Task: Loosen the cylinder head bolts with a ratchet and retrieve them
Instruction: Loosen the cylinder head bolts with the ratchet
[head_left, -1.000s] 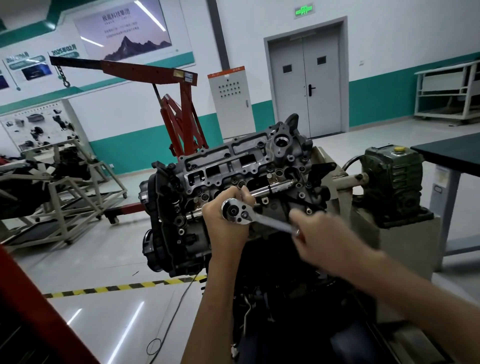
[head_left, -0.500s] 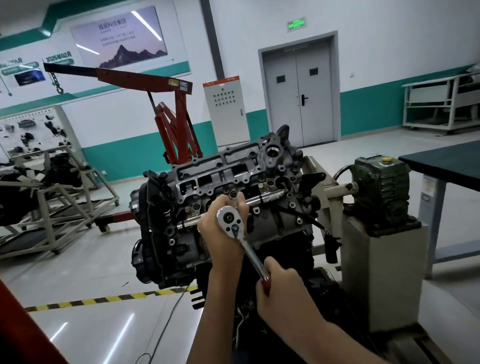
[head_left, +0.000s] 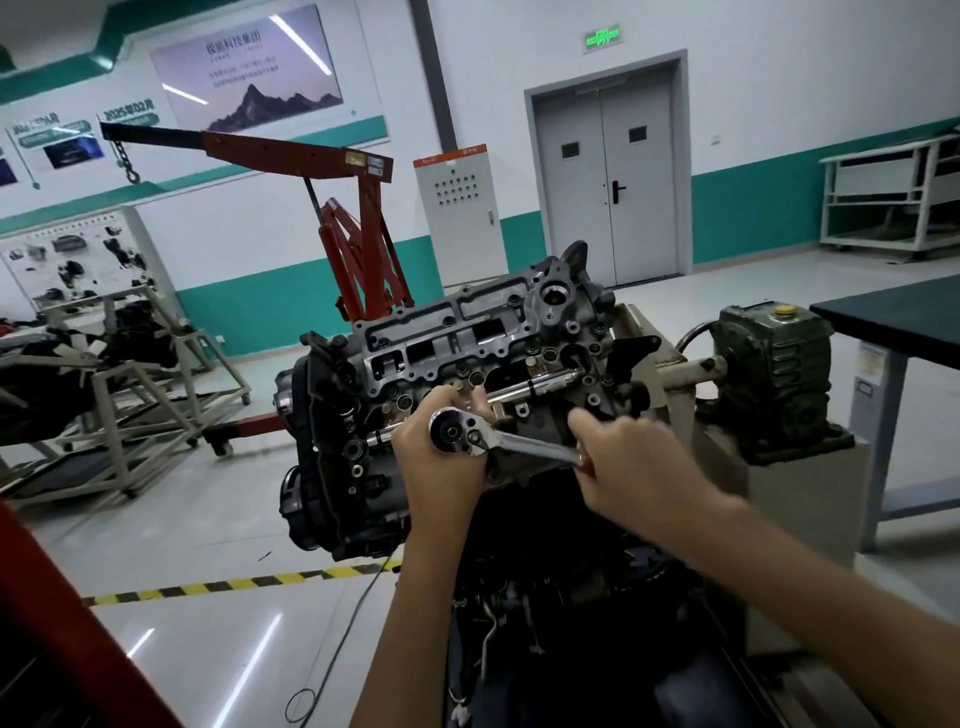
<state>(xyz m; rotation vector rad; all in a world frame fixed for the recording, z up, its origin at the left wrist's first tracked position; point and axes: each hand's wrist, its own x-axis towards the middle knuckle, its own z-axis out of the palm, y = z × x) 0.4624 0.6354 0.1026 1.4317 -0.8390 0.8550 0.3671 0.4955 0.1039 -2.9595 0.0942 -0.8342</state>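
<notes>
Swinging back from lower centre to mid-right, ratchet (head_left: 498, 441) handle sat clamped in right hand (head_left: 634, 467); left hand (head_left: 434, 467) gripped its head on cylinder head (head_left: 467, 332), frame centre. Bolt hidden, judged still seated.

My chrome ratchet (head_left: 498, 440) sits with its round head against the grey cylinder head (head_left: 457, 332), which tilts toward me. Its handle slants down to the right. My left hand (head_left: 431, 467) cups its head, and my right hand (head_left: 639, 467) grips its red end.
</notes>
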